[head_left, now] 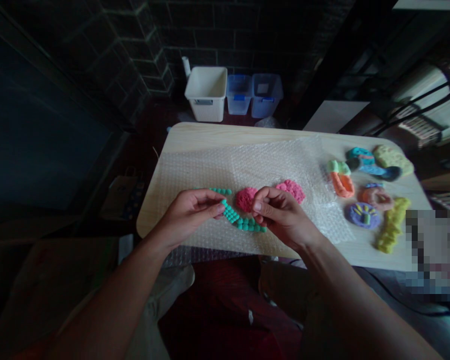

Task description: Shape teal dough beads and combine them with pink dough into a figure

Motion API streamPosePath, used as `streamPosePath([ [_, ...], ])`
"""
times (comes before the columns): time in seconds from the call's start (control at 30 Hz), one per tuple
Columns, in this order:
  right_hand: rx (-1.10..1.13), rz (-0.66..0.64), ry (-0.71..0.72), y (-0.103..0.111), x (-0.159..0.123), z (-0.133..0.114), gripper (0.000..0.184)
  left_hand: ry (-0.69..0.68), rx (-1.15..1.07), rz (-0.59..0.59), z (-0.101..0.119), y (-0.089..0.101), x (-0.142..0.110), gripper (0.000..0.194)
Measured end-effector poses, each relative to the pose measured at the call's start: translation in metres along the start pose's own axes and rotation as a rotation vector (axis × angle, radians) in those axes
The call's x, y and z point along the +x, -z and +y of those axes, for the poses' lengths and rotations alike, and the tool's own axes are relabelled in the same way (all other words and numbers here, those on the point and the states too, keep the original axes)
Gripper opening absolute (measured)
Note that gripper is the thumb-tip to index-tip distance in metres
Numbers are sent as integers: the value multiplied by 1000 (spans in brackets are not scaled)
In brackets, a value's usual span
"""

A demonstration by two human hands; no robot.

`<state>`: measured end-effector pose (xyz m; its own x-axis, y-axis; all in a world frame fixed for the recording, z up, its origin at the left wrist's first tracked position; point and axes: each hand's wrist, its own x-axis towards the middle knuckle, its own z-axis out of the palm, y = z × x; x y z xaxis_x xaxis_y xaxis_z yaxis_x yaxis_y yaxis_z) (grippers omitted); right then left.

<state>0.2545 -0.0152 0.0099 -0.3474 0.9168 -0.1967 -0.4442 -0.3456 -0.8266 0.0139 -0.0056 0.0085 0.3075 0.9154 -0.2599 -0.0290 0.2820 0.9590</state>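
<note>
Over the table's middle, my left hand (195, 212) pinches the end of a green piece of small round beads (230, 214), which looks like modelling foam. My right hand (279, 212) is closed, thumb against fingers; whatever it may hold is too small to make out. Just beneath its fingertips lies another green beaded strip (251, 226). A third green strip (222, 191) shows partly behind my left hand. Between and behind the hands sit two bumpy pink clumps, one round (245, 199) and one further right (291, 190), both partly covered by my right hand.
Bubble wrap (198, 170) covers much of the pale wooden table (202, 132). At its right stand coloured modelled pieces: orange and green (342, 184), purple (363, 216), yellow (392, 225), and several others. A white bin (208, 95) and two blue tubs (266, 97) stand beyond the far edge.
</note>
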Motion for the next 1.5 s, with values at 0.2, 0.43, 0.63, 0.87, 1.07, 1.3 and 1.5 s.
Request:
streamPosePath([
  [0.2,-55,-39,-40,1,-1,3,26,13,31,13,2,-1,-1,22],
  [0.43,-38,9,2,4,1,6,24,5,75,12,1,-2,-1,22],
  [0.63,-77,16,-1,4,0,4,38,36,95,21,-1,0,0,22],
  [0.87,-65,96,56,6,4,8,35,61,95,29,0,-7,3,28],
  [1.07,-43,24,6,8,6,7,36,92,93,37,-5,-11,7,31],
  [1.3,-176,35,70,5,5,5,36,75,37,34,-5,-16,8,27],
  [1.5,-235,46,80,6,8,11,25,21,-20,62,-6,-15,8,26],
])
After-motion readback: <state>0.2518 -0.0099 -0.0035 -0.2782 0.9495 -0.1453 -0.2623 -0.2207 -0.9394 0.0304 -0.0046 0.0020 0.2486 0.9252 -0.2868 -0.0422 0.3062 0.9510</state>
